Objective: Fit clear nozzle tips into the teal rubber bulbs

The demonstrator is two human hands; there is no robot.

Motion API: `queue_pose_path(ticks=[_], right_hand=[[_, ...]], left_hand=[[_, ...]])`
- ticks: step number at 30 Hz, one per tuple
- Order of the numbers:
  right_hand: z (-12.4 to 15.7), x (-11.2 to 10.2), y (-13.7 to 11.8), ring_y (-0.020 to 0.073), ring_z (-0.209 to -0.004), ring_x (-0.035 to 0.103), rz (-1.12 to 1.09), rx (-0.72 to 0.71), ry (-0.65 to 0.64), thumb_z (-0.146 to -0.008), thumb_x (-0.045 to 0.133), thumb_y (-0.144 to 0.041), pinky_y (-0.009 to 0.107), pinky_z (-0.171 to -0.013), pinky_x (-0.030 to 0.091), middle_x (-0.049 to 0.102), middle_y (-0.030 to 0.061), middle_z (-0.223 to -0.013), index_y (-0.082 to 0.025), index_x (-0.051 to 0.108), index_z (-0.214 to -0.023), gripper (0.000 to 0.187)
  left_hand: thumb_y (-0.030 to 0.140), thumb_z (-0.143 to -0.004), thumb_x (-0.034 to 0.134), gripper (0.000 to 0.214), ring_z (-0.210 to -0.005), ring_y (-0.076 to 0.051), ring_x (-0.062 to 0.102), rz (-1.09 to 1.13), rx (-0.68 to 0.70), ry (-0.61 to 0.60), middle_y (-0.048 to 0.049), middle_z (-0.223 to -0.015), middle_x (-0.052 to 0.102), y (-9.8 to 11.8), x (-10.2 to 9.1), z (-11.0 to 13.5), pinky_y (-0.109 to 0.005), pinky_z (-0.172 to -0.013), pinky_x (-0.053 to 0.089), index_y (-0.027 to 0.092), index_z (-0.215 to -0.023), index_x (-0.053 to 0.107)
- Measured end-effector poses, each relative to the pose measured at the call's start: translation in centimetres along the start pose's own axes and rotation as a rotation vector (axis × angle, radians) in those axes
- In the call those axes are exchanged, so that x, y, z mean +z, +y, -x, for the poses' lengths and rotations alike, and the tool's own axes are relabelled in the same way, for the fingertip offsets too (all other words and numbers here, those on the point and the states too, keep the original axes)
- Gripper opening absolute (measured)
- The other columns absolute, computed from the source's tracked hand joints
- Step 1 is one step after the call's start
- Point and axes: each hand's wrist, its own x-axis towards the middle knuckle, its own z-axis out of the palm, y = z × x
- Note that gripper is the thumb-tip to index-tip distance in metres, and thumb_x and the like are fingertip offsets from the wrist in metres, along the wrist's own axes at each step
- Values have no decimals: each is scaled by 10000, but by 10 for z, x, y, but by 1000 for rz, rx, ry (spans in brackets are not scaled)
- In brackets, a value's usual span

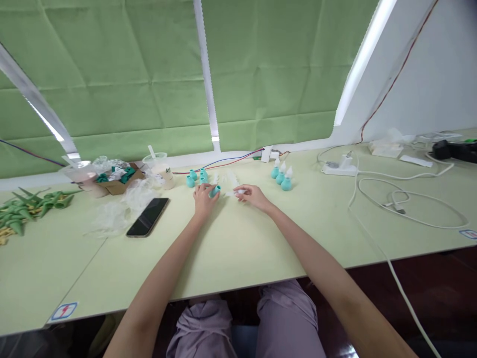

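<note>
My left hand (203, 201) grips a small teal bulb-shaped piece (214, 191), tilted with its open neck up and to the right. Close by on the right, my right hand (255, 197) pinches a small whitish translucent tip (239, 192); a gap separates the two pieces. Several teal bulbs (190, 182) with open necks stand behind my left hand. Loose translucent pieces (230, 179) lie on the table beyond my hands. To the right, several teal bulbs (286, 184) stand upright with white pointed tips on top.
A phone (148, 217) lies left of my left arm, beside crumpled clear plastic (139, 195). Farther left are cups (160, 166), a cardboard box (122, 185) and green pointed pieces (28, 206). A power strip (341, 168) and white cables (410, 214) lie on the right.
</note>
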Motion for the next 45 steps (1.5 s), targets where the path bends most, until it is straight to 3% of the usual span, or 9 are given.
queue_pose_path(ticks=[3,8,18,23,28,38,42,45], right_hand=[[0,1,1,126,-637,618,-27,-81,66,-692,673,-331,222,-575,505,650,28,-764,-168,650,-1000,349],[1,3,0,131,-654,621,-90,-117,60,-680,683,-338,248,-620,530,650,27,-779,-167,672,-952,322],[4,3,-5,151,-652,642,-196,-57,23,-555,770,-317,318,-715,560,671,17,-753,-155,706,-862,353],[6,2,-7,154,-617,641,-145,-22,-34,-544,780,-319,311,-675,564,678,31,-723,-139,716,-845,357],[8,1,-9,153,-581,634,-119,12,-77,-534,787,-328,296,-628,560,683,41,-710,-129,721,-846,375],[10,-2,-5,160,-577,627,-27,64,-158,-555,764,-317,308,-637,553,670,29,-629,-125,720,-864,367],[10,3,-7,160,-614,628,-31,24,-133,-588,740,-323,306,-663,547,668,32,-671,-120,712,-874,351],[9,3,-14,153,-679,628,-33,-71,-51,-627,725,-338,298,-701,534,662,36,-815,-156,670,-1019,435]], left_hand=[[308,-803,540,228,-1046,-214,497,162,177,-85,-69,-1090,572,16,-3,11,-356,-924,379,200,-987,620],[237,-800,499,255,-901,-174,558,290,203,-304,-54,-969,603,29,-1,20,-303,-828,437,173,-1037,565],[256,-842,482,207,-868,-172,538,245,202,-189,-66,-962,511,35,-4,26,-302,-790,449,168,-1024,525],[259,-868,465,195,-890,-184,540,180,297,-217,-79,-964,539,32,-4,29,-313,-802,452,156,-1025,518],[312,-852,503,217,-914,-209,544,131,295,-224,-87,-960,594,34,-5,29,-339,-812,446,149,-990,544],[289,-810,571,201,-917,-233,539,14,340,-362,-101,-948,581,34,-1,29,-354,-816,428,151,-956,569],[313,-810,569,191,-909,-229,540,95,313,-335,-93,-924,577,37,-4,27,-348,-812,424,159,-923,570],[339,-808,567,270,-931,-207,540,306,214,-261,-72,-950,570,42,-8,24,-330,-830,423,179,-1021,525]])
